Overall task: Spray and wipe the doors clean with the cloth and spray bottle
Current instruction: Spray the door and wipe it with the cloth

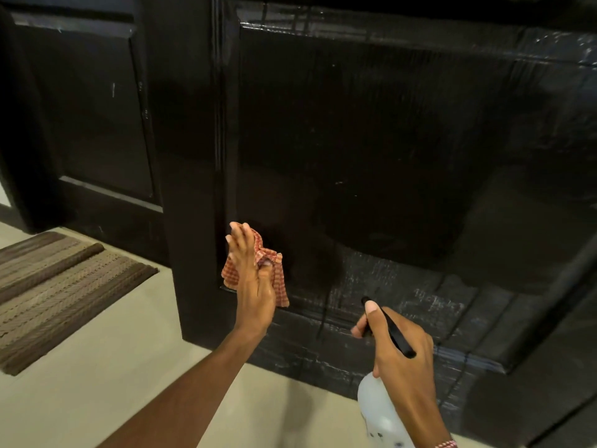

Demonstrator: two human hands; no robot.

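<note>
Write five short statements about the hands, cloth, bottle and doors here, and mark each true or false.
1. The left hand presses a checked cloth against the door. True.
2. The right hand is empty. False: its grip is around a spray bottle.
3. The bottle's nozzle points at the door's lower part. True.
4. The doors are white. False: they are black.
5. A mat lies on the floor at left. True.

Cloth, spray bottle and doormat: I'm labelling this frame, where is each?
cloth (278, 279), head view, checked fold beside the palm
spray bottle (374, 405), head view, translucent body
doormat (61, 286), head view, ribbed middle
</note>
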